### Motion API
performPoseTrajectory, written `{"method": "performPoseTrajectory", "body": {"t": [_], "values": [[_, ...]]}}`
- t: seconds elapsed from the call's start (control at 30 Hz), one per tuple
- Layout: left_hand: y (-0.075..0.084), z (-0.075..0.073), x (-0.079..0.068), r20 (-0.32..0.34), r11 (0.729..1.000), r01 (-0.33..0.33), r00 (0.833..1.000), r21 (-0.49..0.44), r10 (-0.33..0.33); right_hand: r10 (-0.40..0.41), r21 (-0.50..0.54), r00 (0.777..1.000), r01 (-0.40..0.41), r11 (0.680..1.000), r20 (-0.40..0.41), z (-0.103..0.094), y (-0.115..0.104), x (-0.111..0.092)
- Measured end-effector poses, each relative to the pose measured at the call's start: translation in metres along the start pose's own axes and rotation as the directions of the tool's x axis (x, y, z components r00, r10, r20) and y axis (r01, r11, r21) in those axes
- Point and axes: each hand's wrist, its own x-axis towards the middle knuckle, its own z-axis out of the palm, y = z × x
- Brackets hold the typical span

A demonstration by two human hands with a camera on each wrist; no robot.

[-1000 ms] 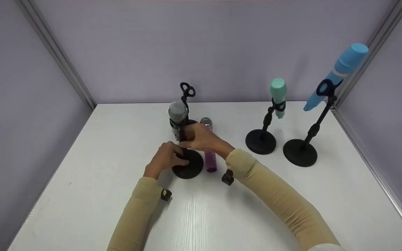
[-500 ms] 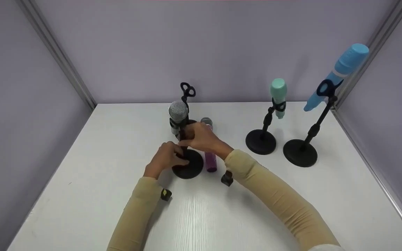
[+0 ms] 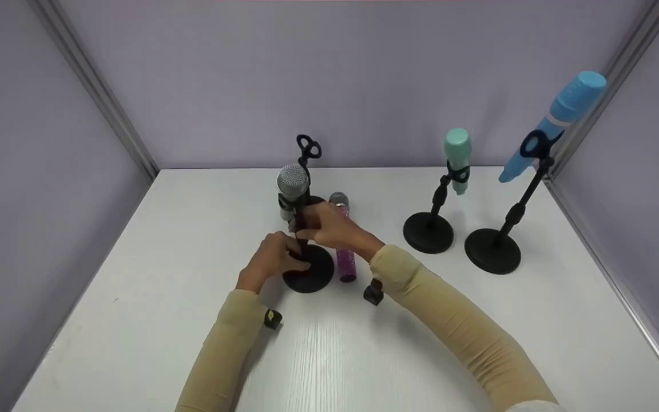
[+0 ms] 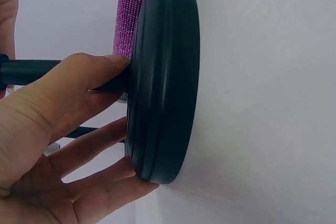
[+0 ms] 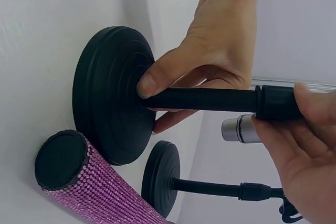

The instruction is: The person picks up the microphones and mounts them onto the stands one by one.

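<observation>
A black microphone stand stands at centre-left, its round base on the table. Its clip holds a microphone with a silver mesh head, tilted up. Low on the stand, my left hand grips the foot of the pole, thumb at the pole and other fingers touching the base's edge. Higher up, my right hand holds the pole's thicker collar between thumb and fingers. Just right of the base lies a purple glittery microphone, partly covered by my right hand in the head view.
Behind the held stand is another black stand with a bare clip. To the right, one stand carries a mint-green microphone and another a large blue microphone. Walls border the white table at the back and sides.
My right hand's fingers have shifted slightly around the collar. The left hand, the stands and the purple microphone stay where they were.
</observation>
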Motion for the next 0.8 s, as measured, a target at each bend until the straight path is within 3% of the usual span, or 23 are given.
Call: {"method": "performPoseTrajectory", "body": {"t": [0.33,0.8], "values": [[0.0008,0.0013,0.0011,-0.002,1.000,0.018,1.000,0.017,-0.018,0.007,0.028,1.000,-0.008,1.000,0.019,-0.0024,0.0025,-0.0005],[-0.0007,0.0008,0.0009,0.002,0.999,-0.028,1.000,0.033,0.028,0.000,0.021,0.999,-0.001,1.000,0.038,-0.0047,0.0014,-0.0032]]}}
